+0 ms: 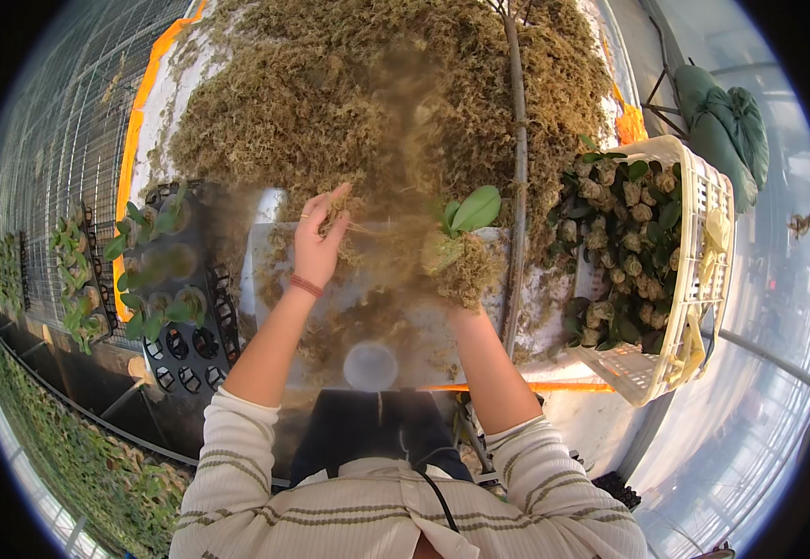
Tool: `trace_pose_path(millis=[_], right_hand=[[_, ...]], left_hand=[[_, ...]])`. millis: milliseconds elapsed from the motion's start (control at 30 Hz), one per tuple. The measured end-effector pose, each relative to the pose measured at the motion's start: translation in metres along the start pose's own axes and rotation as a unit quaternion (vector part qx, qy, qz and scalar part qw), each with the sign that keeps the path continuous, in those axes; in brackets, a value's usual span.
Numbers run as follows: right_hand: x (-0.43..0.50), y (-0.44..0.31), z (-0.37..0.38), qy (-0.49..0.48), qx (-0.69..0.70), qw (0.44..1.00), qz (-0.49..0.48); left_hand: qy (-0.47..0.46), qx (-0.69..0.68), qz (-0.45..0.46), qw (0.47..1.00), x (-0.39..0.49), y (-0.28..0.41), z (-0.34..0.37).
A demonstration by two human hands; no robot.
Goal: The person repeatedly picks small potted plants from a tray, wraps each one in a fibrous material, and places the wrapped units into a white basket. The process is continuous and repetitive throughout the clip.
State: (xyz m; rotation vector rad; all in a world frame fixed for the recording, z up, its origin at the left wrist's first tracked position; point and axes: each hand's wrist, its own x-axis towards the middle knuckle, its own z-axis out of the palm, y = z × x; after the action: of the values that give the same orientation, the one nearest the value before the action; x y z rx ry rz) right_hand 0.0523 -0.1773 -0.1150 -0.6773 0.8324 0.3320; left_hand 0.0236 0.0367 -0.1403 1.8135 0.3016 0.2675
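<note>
My left hand (pixel 316 234), with a ring and a red braided bracelet, pinches a small tuft of sphagnum moss (pixel 338 207) between thumb and fingers. Loose strands trail from it to the right. In my right hand (pixel 466 314) is a larger clump of moss (pixel 471 269), which hides most of the fingers. A young broad-leaved plant, probably an orchid seedling (pixel 475 209), stands up out of that clump. Below both hands lies a pale, moss-strewn work surface (pixel 405 342). A translucent round cup (pixel 371 365) sits near its front edge. Part of the middle is blurred.
A large moss heap (pixel 349 105) covers the table beyond. A wooden pole (pixel 519 140) runs along its right side. On the right, a cream plastic crate (pixel 688 230) lies tipped, with many bundled seedlings (pixel 629 258). On the left stands a black cell tray (pixel 178 342), partly filled with potted seedlings.
</note>
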Motion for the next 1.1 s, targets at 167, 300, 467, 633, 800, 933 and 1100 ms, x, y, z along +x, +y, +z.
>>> trace_pose_path(millis=[167,300,467,633,800,933,1100], right_hand=[[0.03,0.054,-0.021,-0.224,-0.204,0.931,-0.202],[0.039,0.051,-0.033,-0.238,-0.579,0.643,-0.441],[0.015,0.039,0.009,-0.12,-0.712,0.475,-0.503],[-0.058,0.048,0.056,-0.138,-0.251,0.943,-0.172],[-0.074,0.026,0.092,-0.261,-0.167,0.921,-0.238],[-0.091,0.023,0.095,-0.339,-0.139,0.89,-0.271],[-0.114,-0.004,0.072,-0.409,-0.303,0.821,-0.259]], left_hand=[[-0.11,-0.173,-0.081,0.975,-0.036,0.014,0.027],[-0.042,0.056,0.055,0.996,-0.045,-0.008,0.042],[0.019,-0.008,-0.09,0.996,-0.021,0.004,0.06],[0.06,-0.237,-0.044,0.969,0.004,0.074,0.048],[0.062,-0.221,-0.026,0.973,-0.017,0.123,0.038],[0.057,-0.191,0.062,0.978,-0.028,0.148,0.033],[0.086,-0.459,-0.239,0.851,-0.003,0.156,0.008]])
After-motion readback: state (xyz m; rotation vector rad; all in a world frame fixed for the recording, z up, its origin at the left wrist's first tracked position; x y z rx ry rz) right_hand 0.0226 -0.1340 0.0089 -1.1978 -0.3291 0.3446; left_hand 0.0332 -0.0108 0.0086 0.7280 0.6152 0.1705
